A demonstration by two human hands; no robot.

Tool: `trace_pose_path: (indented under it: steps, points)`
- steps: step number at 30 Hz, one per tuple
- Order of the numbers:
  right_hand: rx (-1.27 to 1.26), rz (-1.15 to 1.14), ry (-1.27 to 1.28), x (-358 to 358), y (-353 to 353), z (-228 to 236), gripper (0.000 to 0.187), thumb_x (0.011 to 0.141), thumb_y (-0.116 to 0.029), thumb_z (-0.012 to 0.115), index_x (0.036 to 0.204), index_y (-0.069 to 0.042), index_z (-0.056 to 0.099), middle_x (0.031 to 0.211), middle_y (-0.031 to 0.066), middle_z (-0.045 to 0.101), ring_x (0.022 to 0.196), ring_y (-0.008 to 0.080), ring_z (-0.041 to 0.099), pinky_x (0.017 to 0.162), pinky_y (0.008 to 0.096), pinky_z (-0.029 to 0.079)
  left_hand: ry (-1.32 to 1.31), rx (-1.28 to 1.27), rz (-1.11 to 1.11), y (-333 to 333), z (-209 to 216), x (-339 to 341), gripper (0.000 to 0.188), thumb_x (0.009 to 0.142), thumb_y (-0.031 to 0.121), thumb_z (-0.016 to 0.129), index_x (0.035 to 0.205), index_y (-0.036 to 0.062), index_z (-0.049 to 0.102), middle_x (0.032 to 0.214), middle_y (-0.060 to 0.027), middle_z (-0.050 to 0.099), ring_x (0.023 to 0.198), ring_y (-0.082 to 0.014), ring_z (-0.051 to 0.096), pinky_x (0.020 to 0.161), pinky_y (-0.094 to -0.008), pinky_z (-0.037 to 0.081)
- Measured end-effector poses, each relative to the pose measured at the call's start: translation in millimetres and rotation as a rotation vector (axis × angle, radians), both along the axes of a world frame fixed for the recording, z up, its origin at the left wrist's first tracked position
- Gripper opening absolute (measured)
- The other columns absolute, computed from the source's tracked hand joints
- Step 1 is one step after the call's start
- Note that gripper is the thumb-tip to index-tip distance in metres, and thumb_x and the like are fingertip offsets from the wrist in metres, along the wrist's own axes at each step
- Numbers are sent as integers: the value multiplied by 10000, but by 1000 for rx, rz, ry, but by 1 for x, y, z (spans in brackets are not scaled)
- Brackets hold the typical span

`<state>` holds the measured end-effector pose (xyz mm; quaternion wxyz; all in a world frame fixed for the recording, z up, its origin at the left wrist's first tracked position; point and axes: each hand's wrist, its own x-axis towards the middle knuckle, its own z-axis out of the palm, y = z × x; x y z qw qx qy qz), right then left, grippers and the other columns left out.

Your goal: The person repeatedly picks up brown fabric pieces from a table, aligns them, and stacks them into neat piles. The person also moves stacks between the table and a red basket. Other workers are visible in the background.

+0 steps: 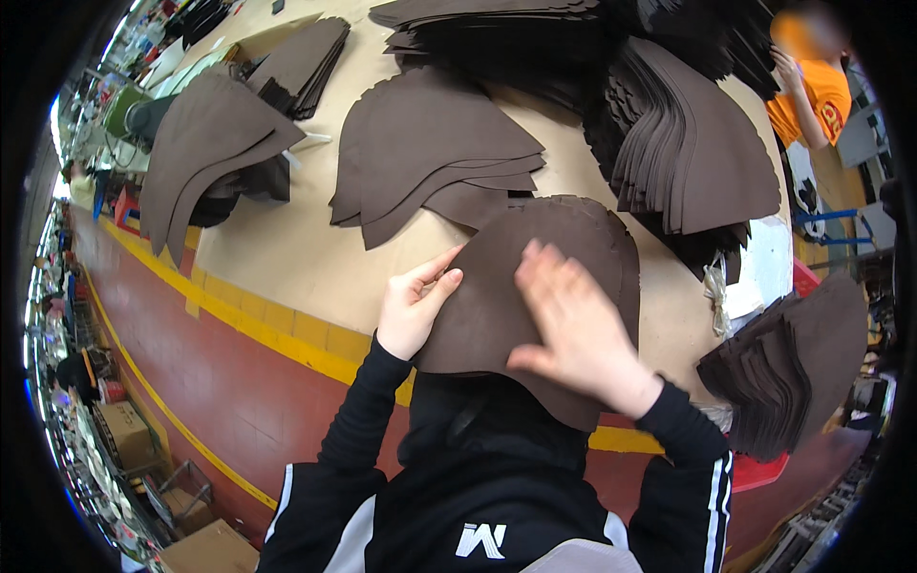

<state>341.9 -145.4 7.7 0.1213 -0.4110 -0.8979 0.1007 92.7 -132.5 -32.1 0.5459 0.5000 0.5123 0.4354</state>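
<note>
- Across the pale bench [287, 253], saw brown, curve-edged pieces grouped in separate piles, probably to keep each within easy reach.
- Along the far side, had a thick dark stack [487, 33] heaped up, likely as bulk away from the working spot.
- At the right, had a fanned stack [712, 143] stepped piece over piece, perhaps for easy separation of single edges.
- Mid-bench, had a central stack [420, 143] loosely overlapped; farther left, a drooping stack [215, 138].
- By the right near corner, had a bunched stack [821, 353], apparently on a red support [759, 472].
- At the near edge, had the brown sheet [487, 286] overhanging, another layer showing along the right side, presumably for access by both hands.
- Held its left edge narrowly with the left hand [415, 310], likely as an anchor.
- Spread the right hand [578, 329] flat and wide above its middle, perhaps for steadying; could not tell touching from hovering through the blur.
- Beside the fanned stack, had crumpled plastic [714, 296].
</note>
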Motion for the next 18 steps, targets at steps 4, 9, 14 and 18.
trace_pose_path:
  steps: [4,9,14,18]
  points:
    - [-359,444,164,-7,-50,9,921,902,-583,616,1516,43,334,1581,227,355,1472,361,349,1213,437,280,-17,8,2,-2,-4,0,382,1016,122,624,1362,-37,598,1161,-91,707,1016,-93,622,907,-236,500]
    - [-197,307,264,9,1,39,872,963,-650,429,1537,3,356,1603,211,340,1493,379,310,1209,516,227,83,51,-21,0,-10,-10,319,1052,180,580,1291,-24,638,1110,-59,711,1009,-81,604,904,-243,487]
    - [32,53,110,-27,30,-5,917,848,-511,696,1505,37,364,1578,240,357,1466,380,350,1205,465,275,172,42,-38,-6,-16,-20,284,1050,167,578,1240,-36,638,1035,-54,704,937,-78,604,863,-236,491]
    - [-247,537,207,-46,-42,-5,945,855,-581,654,1472,76,371,1512,257,410,1343,371,470,1154,420,360,187,61,-53,-11,-16,-18,290,1050,156,574,1245,-54,616,1020,-73,707,935,-84,615,852,-240,494]
